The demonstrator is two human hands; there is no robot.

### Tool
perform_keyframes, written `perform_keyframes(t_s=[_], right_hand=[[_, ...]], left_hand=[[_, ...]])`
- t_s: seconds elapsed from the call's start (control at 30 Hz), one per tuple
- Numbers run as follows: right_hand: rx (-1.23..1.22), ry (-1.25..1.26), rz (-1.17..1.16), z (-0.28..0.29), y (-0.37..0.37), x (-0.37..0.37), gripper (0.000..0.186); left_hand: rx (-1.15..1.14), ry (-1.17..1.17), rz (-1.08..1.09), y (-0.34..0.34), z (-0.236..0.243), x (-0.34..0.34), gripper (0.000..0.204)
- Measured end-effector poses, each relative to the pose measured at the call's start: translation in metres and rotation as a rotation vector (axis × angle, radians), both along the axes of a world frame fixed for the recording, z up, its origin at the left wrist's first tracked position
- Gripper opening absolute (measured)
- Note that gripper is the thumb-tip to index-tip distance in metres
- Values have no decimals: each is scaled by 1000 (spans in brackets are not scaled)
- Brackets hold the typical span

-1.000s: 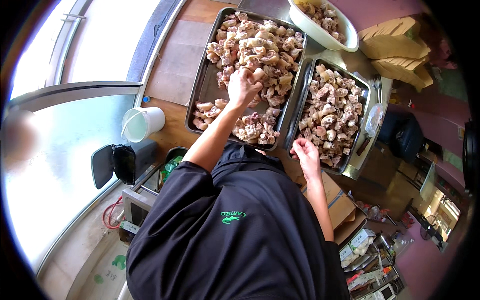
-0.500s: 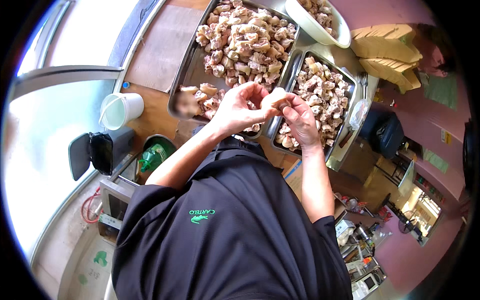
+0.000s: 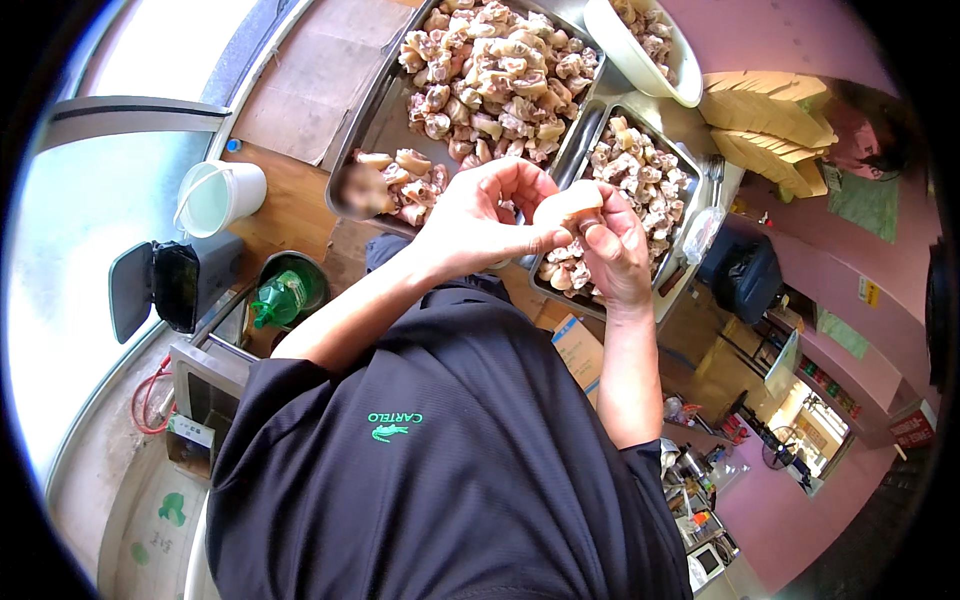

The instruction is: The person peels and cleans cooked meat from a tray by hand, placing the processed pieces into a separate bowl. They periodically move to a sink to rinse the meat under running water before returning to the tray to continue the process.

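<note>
The bare left hand (image 3: pixel 485 220) has come nearer from the large rectangular steel tray (image 3: pixel 388 135), meeting the bare right hand (image 3: pixel 620 255) at a pale meat piece (image 3: pixel 568 207).

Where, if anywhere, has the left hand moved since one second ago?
Yes: the left hand moved from the meat pile in the large tray toward its near right corner.

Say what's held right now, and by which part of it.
A pale meat piece, held at its right end by the right hand. The left hand is at its left side; whether it grips too, I cannot tell.
</note>
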State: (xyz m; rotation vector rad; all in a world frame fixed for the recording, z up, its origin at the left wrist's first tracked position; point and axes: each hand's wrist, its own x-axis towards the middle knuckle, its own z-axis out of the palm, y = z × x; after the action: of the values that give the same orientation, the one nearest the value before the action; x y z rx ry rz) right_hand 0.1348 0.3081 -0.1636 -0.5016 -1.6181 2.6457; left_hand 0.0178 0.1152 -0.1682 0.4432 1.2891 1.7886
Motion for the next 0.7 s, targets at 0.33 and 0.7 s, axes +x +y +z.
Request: perform_keyframes(t_s=[0.33,0.7], right_hand=[[148,-2,-36,16,-7,-2,47],[149,31,-44,12,-7,-8,47]], left_hand=[[-60,302,36,-13,14,-4,55],[-70,461,64,-17,11,-12,52]])
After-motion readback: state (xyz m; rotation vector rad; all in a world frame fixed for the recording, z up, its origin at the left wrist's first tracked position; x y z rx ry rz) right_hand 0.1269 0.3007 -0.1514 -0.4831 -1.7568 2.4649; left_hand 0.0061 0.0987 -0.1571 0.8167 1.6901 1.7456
